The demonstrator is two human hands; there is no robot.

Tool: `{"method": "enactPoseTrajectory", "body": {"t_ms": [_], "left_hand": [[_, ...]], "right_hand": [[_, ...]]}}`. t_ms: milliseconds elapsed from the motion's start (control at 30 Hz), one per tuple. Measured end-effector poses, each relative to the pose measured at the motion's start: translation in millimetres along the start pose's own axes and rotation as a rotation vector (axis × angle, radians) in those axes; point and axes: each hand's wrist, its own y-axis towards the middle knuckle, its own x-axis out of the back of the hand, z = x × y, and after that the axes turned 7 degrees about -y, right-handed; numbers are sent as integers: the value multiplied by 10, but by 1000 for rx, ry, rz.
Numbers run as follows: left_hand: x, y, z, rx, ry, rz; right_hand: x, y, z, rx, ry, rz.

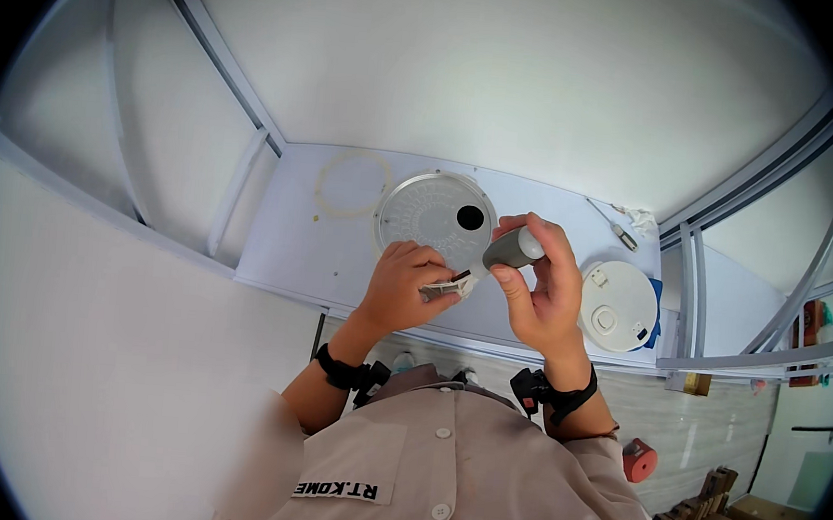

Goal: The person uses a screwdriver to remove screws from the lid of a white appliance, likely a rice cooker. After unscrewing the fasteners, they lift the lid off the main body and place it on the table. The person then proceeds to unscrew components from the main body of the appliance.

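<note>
My left hand (403,288) pinches a small white-and-metal piece (441,289) with a dark strip, in front of a round silver disc. My right hand (551,294) is wrapped round a grey-handled tool (506,252) with a pale rounded end. It slants down and left, and its lower end meets the small piece. Its tip is too small to make out. The silver disc (422,212) has a black round hole (470,217) and lies on the bench just beyond my hands.
A white round unit (618,308) rests over something blue (655,315) on the bench's right side. Behind it lie a screwdriver (621,234) and crumpled white material (643,221). A thin yellowish ring (321,184) lies at the left. Metal frame posts (693,289) stand at the sides.
</note>
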Motion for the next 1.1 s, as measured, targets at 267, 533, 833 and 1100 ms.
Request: {"method": "enactPoseTrajectory", "body": {"t_ms": [267,533,833,1100], "left_hand": [[-8,-26,75,40,-43,21],[0,-20,99,77,-34,73],[-15,-21,114,57,-19,47],[-22,-17,119,78,-42,33]], "right_hand": [[-37,37,-35,98,-143,-45],[-52,193,123,265,-295,-16],[-162,227,226,204,-352,-6],[-94,221,283,43,-135,232]]}}
